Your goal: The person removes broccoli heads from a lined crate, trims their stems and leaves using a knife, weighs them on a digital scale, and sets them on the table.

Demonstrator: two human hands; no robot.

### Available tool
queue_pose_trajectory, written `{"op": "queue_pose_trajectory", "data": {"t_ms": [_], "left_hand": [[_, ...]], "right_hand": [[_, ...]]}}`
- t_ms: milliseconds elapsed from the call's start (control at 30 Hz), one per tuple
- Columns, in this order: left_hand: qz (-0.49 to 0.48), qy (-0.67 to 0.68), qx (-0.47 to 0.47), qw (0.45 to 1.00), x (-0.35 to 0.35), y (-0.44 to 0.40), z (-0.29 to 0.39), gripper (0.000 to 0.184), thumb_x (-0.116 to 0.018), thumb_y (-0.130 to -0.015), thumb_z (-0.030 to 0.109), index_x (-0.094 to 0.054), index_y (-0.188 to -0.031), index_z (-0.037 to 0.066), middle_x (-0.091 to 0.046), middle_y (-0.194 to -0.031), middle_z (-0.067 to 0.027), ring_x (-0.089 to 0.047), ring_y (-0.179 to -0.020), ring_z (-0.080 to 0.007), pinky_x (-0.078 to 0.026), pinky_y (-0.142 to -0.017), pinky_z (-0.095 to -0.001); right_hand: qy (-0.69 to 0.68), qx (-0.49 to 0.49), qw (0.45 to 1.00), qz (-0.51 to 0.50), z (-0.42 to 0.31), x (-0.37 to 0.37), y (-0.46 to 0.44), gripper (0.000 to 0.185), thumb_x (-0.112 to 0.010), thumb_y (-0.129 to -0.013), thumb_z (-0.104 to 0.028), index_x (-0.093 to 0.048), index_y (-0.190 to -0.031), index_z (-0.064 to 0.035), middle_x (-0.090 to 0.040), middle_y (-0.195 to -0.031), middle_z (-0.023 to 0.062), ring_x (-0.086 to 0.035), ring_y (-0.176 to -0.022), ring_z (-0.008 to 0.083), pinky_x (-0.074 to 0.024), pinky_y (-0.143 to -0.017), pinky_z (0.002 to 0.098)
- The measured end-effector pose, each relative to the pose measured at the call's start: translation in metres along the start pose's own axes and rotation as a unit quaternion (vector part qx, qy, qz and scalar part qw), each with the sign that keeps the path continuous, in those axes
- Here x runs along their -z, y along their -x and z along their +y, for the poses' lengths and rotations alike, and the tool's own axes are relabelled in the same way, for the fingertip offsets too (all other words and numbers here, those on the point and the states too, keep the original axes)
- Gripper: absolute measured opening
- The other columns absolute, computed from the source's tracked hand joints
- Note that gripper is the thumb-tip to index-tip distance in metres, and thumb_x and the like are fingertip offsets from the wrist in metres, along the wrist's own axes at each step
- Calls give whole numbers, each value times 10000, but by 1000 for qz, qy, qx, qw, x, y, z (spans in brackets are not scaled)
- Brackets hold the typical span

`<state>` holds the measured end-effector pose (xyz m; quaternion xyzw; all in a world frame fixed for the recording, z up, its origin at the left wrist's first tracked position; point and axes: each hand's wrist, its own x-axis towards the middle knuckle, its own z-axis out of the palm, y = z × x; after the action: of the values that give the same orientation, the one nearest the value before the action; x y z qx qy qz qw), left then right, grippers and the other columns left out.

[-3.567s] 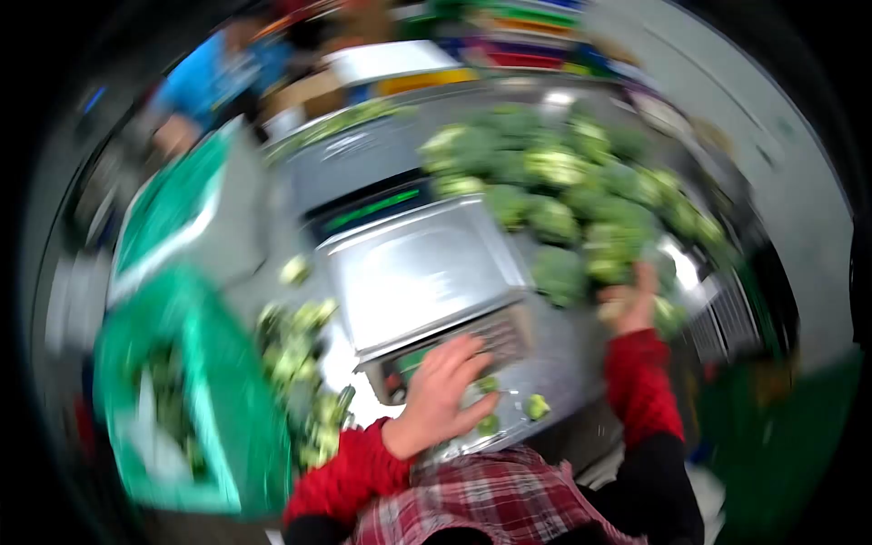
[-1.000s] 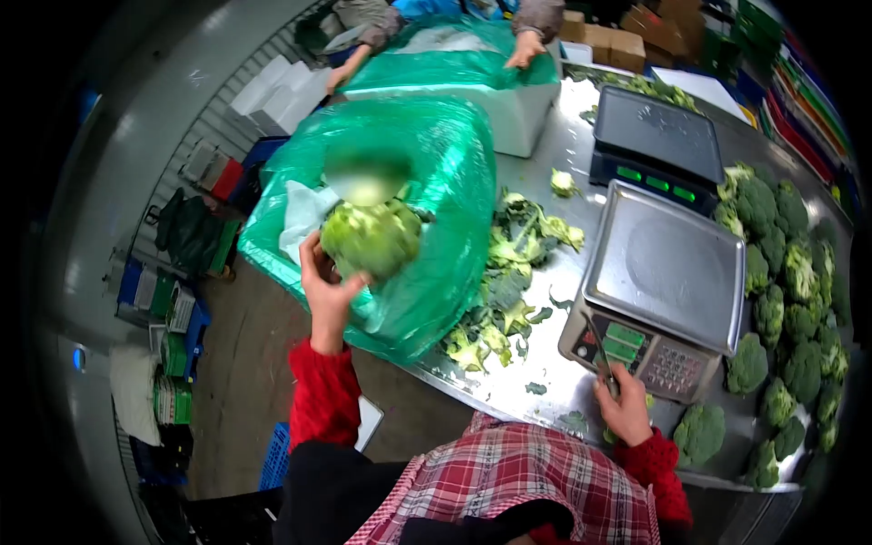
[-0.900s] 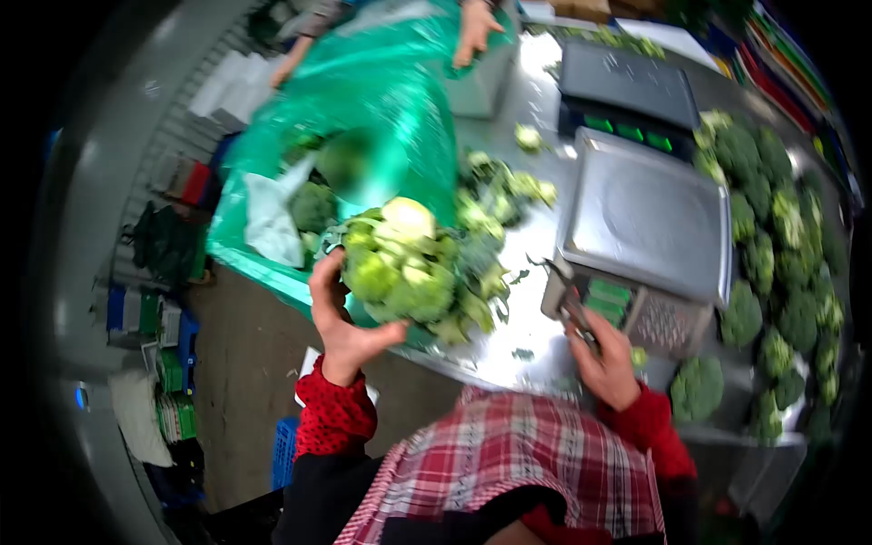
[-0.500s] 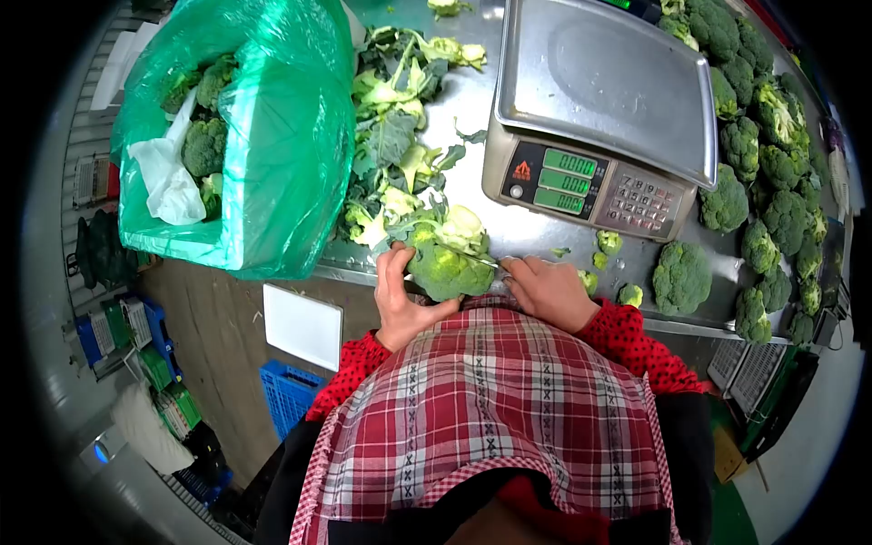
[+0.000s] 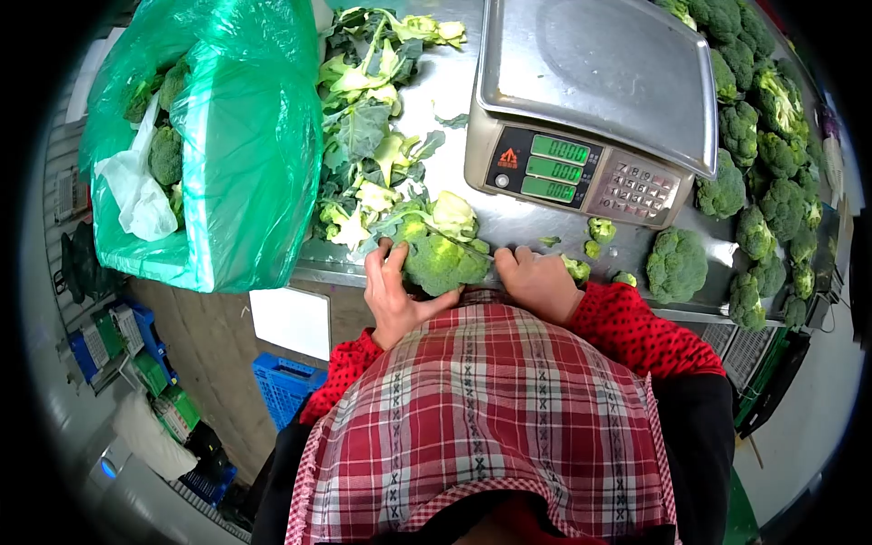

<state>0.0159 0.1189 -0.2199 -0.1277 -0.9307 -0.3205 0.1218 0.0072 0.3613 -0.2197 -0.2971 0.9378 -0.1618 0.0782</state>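
Observation:
At the table's front edge, a green broccoli head [image 5: 440, 259] rests with its pale cut stem upward. My left hand [image 5: 400, 292] grips its left side, fingers behind and thumb in front. Closed round a small knife, my right hand [image 5: 538, 283] is at the broccoli's right; the thin blade [image 5: 459, 242] lies across the head near the stem, and the handle is hidden in my fingers. Trimmed leaves and stalks [image 5: 368, 127] lie just behind and left of the broccoli. A scale [image 5: 595, 82] with a steel pan stands behind my right hand.
A box lined with a green bag [image 5: 250, 173] holds several broccoli heads at the left. Many more broccoli heads [image 5: 783, 213] are piled on the steel table at the right. Small trimmings lie before the scale. A blue crate [image 5: 283, 386] and a white lid [image 5: 291, 320] are below the table's edge.
Since half a second ago the view has shifted slightly, and the blade lies farther across the broccoli. Earlier, my left hand carried this broccoli from over the bag to the table's edge.

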Motion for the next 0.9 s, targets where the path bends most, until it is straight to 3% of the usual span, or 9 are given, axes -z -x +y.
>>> {"op": "queue_pose_trajectory", "data": {"t_ms": [267, 400, 600, 667, 733, 767, 833, 867, 900], "left_hand": [[-5, -43, 2, 999, -6, -13, 13, 921, -908, -506, 368, -484, -1237, 1, -518, -1115, -285, -579, -975, -449, -530, -763, -484], [-5, -56, 2, 998, -6, -19, 19, 895, -900, -505, 357, -499, -1220, -4, -517, -1118, -273, -578, -963, -444, -514, -783, -492], [-21, -90, 19, 996, -6, -18, 28, 916, -894, -507, 397, -499, -1219, -23, -508, -1142, -273, -569, -991, -446, -511, -790, -496], [-19, -95, 9, 995, -5, -18, 27, 892, -886, -511, 391, -505, -1202, -25, -512, -1131, -260, -569, -973, -441, -507, -784, -496], [-31, -75, 41, 996, -3, -25, 29, 840, -887, -505, 293, -502, -1179, -27, -537, -1083, -208, -577, -940, -382, -498, -792, -441], [-25, -66, 14, 997, 1, -31, 25, 788, -870, -508, 260, -522, -1153, -29, -554, -1037, -179, -580, -911, -343, -501, -783, -416], [-39, -44, 30, 998, 6, -41, 21, 781, -861, -513, 274, -521, -1152, -21, -545, -1031, -183, -579, -921, -359, -498, -784, -437], [-54, -20, 52, 997, 7, -43, 21, 774, -852, -518, 288, -521, -1150, -12, -537, -1025, -186, -577, -931, -375, -496, -785, -458], [-50, -8, 74, 996, 7, -42, 21, 760, -853, -502, 252, -524, -1135, -10, -540, -1011, -169, -577, -920, -359, -494, -790, -440]], "right_hand": [[-9, -45, 999, -29, 1, 28, -23, 80, -545, -836, -89, -519, -891, -38, -609, -653, 110, -651, -546, 256, -506, -465, 364], [-107, 0, 990, -96, 7, 55, -50, 144, -605, -757, -31, -559, -877, 33, -651, -672, 176, -677, -640, 347, -527, -541, 430], [-50, 13, 965, -256, -1, 78, -76, 173, -626, -746, -44, -636, -901, 33, -695, -811, 188, -704, -780, 341, -549, -624, 438], [-62, -2, 973, -224, -1, 66, -73, 161, -629, -745, -48, -646, -886, 28, -696, -819, 185, -704, -786, 344, -551, -631, 442], [-76, -6, 974, -213, 13, 64, -68, 163, -606, -769, -65, -660, -890, 30, -696, -835, 190, -699, -792, 353, -553, -645, 434], [-122, 17, 958, -259, 25, 60, -74, 185, -591, -780, -74, -656, -919, 30, -692, -836, 198, -694, -796, 362, -549, -656, 439], [-220, 35, 916, -334, 44, 57, -87, 238, -555, -798, -95, -634, -989, 23, -679, -847, 228, -678, -797, 391, -533, -692, 468], [-296, -48, 873, -384, 45, 70, -85, 229, -565, -805, -110, -637, -987, 9, -680, -833, 222, -675, -781, 399, -528, -704, 491], [-238, -25, 920, -310, 41, 56, -77, 225, -575, -803, -109, -626, -987, 10, -678, -813, 220, -676, -763, 393, -532, -680, 485]]}}
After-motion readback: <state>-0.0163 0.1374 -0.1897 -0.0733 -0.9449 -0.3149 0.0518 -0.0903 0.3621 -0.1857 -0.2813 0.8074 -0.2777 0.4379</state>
